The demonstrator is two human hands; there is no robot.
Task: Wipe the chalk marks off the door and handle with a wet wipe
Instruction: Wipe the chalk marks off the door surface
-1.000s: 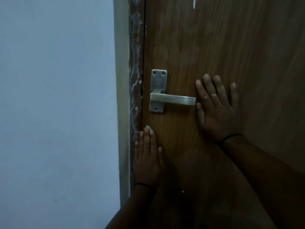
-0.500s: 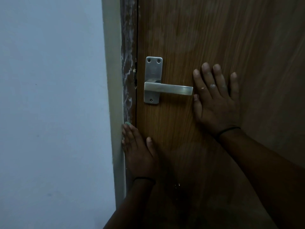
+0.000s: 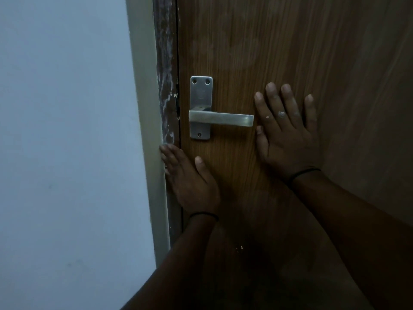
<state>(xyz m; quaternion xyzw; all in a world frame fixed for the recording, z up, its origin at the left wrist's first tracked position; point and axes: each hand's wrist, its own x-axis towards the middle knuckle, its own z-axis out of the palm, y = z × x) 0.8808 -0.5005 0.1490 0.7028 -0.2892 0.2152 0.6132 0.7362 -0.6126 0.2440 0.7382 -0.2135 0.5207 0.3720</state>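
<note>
Head view: right hand (image 3: 288,133) flat on door (image 3: 290,52), fingers spread, empty, thumb tip just beside free end of handle (image 3: 221,119). Left hand (image 3: 190,180) flat and open low on door edge, fingertips over frame (image 3: 166,86), below handle plate. No wet wipe visible in either hand. Handle long axis horizontal, pivot at left, free end pointing toward right hand; right hand nearer to lever, left nearer to plate. White smears along frame strip; chalk on door face too dim to judge. Whitish specks on right knuckles. Wiping likely not under way.
</note>
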